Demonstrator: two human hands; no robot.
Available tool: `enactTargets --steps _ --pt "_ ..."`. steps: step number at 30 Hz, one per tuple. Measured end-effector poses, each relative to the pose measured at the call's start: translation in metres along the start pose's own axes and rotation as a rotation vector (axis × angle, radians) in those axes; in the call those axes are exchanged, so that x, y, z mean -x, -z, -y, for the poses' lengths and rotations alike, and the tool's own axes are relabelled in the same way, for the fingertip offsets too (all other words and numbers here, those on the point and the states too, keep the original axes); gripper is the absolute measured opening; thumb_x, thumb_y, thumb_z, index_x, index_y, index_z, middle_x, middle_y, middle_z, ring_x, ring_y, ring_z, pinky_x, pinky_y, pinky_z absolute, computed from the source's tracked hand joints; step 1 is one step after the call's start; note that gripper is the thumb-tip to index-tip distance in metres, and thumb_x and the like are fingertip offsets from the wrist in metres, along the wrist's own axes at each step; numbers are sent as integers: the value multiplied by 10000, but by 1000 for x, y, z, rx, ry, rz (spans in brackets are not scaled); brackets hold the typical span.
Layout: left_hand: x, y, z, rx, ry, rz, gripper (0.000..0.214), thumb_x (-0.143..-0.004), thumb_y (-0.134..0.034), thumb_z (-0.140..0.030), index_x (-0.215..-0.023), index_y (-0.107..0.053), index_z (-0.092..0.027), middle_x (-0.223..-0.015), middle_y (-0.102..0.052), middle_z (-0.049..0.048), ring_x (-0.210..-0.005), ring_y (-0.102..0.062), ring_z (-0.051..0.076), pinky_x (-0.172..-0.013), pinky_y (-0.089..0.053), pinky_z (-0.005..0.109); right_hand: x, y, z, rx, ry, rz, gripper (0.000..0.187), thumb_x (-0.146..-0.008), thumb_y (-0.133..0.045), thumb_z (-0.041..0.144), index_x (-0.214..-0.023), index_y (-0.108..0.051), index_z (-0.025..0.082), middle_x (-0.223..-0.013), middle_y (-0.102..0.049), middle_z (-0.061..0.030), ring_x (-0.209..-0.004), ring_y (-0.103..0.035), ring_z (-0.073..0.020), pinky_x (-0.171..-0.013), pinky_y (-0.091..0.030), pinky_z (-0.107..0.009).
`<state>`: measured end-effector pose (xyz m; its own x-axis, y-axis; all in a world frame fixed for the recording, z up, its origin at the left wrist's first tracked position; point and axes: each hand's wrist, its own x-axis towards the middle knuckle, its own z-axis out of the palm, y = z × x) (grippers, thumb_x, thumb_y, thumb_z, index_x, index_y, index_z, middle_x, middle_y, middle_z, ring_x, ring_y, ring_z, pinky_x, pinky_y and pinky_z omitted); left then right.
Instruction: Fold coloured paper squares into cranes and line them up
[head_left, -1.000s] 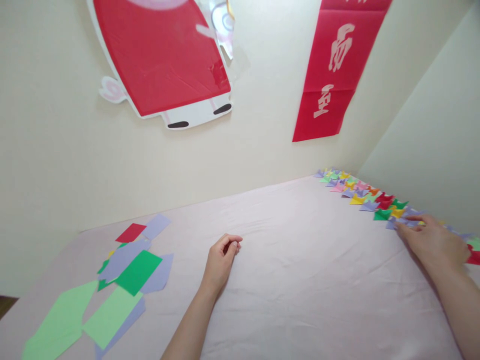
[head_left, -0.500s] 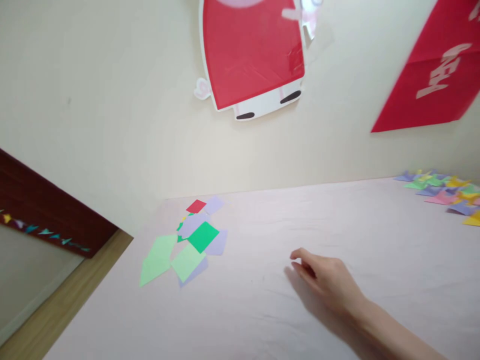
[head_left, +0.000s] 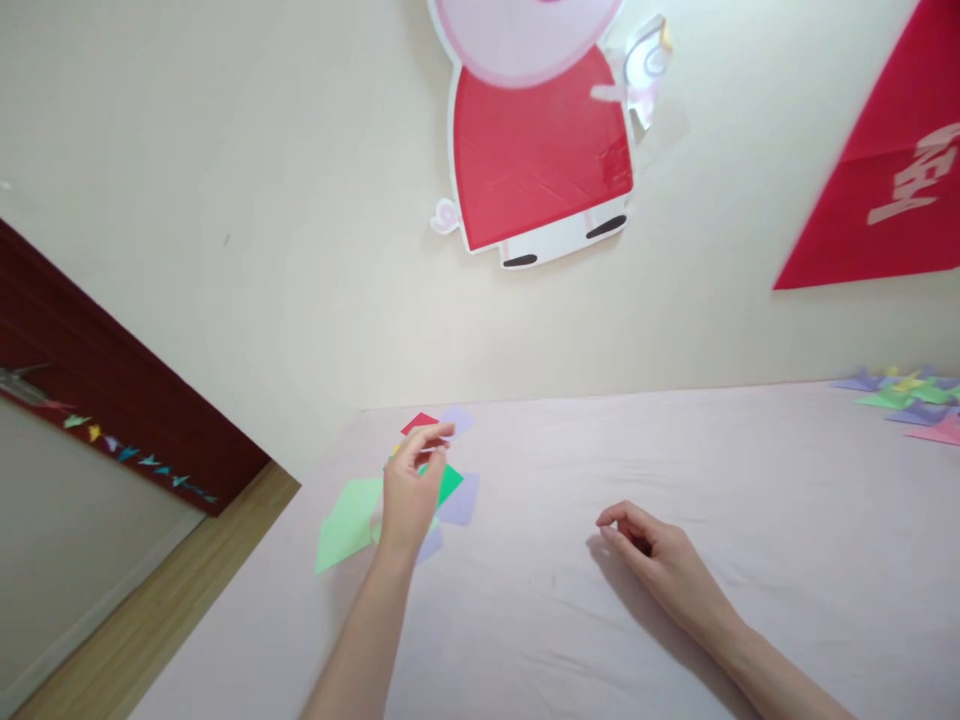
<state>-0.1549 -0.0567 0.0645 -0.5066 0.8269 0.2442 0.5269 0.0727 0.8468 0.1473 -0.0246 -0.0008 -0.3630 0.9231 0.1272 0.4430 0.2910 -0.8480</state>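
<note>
My left hand (head_left: 411, 490) hovers over a loose spread of square paper sheets at the left of the cloth-covered surface. Its thumb and fingers are apart, with nothing seen between them. Beneath and around it lie light green paper (head_left: 345, 520), a dark green sheet (head_left: 451, 486), a lilac sheet (head_left: 460, 500) and a red sheet (head_left: 420, 422); the hand hides some of the pile. My right hand (head_left: 664, 560) rests to the right of the papers, its fingers curled and the thumb drawn in to the index finger. No object shows in it.
Folded paper pieces (head_left: 919, 395) in several colours sit at the far right against the wall. A pink-and-red cartoon cutout (head_left: 544, 160) and a red banner (head_left: 862, 190) hang there. At left, the surface's edge drops to a wooden floor (head_left: 165, 590).
My left hand has come into view and reached over the paper sheets. My right hand stays curled in about the same place. The camera view has shifted left and up a little.
</note>
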Motion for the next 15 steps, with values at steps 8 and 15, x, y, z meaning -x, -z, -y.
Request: enactTargets --steps 8,15 --pt "-118 42 94 -349 335 55 338 -938 -593 -345 -1226 -568 -172 -1236 -584 98 -1046 -610 232 -875 -535 439 -4 0 -4 -42 -57 10 353 -874 -460 527 -835 -635 223 -573 -424 41 -552 -431 -149 -525 -345 -245" --pt "-142 35 107 -347 513 321 353 -937 -595 -348 -1237 -559 -166 -1234 -584 99 -1039 -613 233 -866 -540 440 -5 0 -9 -78 -102 27 378 -859 -465 562 -844 -631 223 -587 -414 37 -560 -410 -151 -525 -335 -246"
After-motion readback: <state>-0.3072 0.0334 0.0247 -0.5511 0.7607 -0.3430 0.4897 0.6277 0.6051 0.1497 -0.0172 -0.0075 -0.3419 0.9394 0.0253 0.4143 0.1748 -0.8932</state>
